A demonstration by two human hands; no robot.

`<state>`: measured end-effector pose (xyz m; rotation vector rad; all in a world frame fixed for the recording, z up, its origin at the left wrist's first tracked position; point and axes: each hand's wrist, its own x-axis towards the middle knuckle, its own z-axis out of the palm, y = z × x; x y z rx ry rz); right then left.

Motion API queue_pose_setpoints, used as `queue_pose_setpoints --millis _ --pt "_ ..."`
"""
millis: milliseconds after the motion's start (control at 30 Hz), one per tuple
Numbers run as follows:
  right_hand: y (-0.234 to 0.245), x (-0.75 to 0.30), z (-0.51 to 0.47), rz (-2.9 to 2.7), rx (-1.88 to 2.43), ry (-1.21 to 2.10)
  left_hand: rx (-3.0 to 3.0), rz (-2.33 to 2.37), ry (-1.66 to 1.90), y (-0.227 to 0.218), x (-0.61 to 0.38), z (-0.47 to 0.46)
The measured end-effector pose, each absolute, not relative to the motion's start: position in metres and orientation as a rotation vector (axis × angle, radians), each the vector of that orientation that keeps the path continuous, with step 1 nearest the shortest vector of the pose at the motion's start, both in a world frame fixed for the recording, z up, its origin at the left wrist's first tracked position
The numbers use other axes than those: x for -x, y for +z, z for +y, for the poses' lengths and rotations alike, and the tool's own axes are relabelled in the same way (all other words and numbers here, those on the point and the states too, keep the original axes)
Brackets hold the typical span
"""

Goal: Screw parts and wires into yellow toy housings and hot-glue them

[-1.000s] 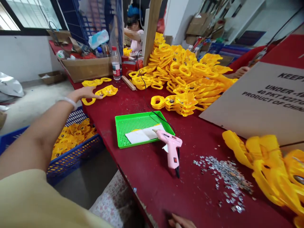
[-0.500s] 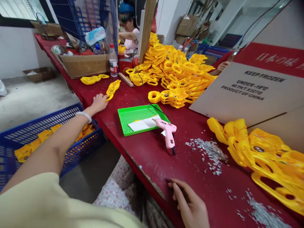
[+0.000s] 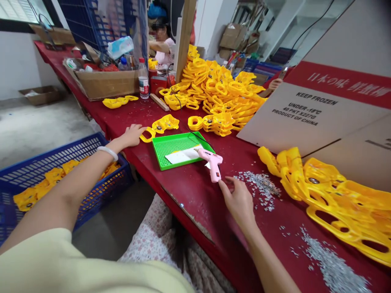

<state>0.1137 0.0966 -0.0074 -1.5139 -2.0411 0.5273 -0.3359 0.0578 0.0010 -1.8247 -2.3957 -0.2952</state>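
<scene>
My left hand (image 3: 133,134) is closed on the ring end of a yellow plastic piece (image 3: 166,123), which lies or hovers just behind the green tray. The green perforated tray (image 3: 161,151) holds a white sheet (image 3: 182,156). A pink glue gun (image 3: 215,162) rests with its nozzle over the tray's edge and its handle toward me. My right hand (image 3: 240,199) reaches to the handle's lower end, fingers apart and not wrapped around it. Small clear gems (image 3: 262,185) are scattered just beyond that hand.
A large pile of yellow pieces (image 3: 220,87) stands at the back; more yellow pieces (image 3: 332,195) lie right, before a big carton (image 3: 305,110). A second gem heap (image 3: 332,260) is nearer me. A blue crate (image 3: 91,203) stands at left. Another person (image 3: 161,49) sits behind.
My left hand has drawn the yellow piece to the right, turning it toward the tray. My right hand has moved forward from the table's front edge to the glue gun's handle.
</scene>
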Motion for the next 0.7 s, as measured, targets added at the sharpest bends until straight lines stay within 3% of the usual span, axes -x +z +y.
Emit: queue_pose_setpoints --millis 100,300,700 --pt "0.003 -0.096 0.107 -2.108 1.659 0.356 1.768 -2.261 -0.466 0.009 0.312 0.043" --pt "0.004 -0.075 0.116 -2.282 1.789 0.480 2.031 -2.032 -0.654 -0.006 0.263 0.041" --pt "0.006 -0.092 0.115 -2.257 1.840 0.470 1.798 -2.043 -1.065 -0.031 0.198 0.027"
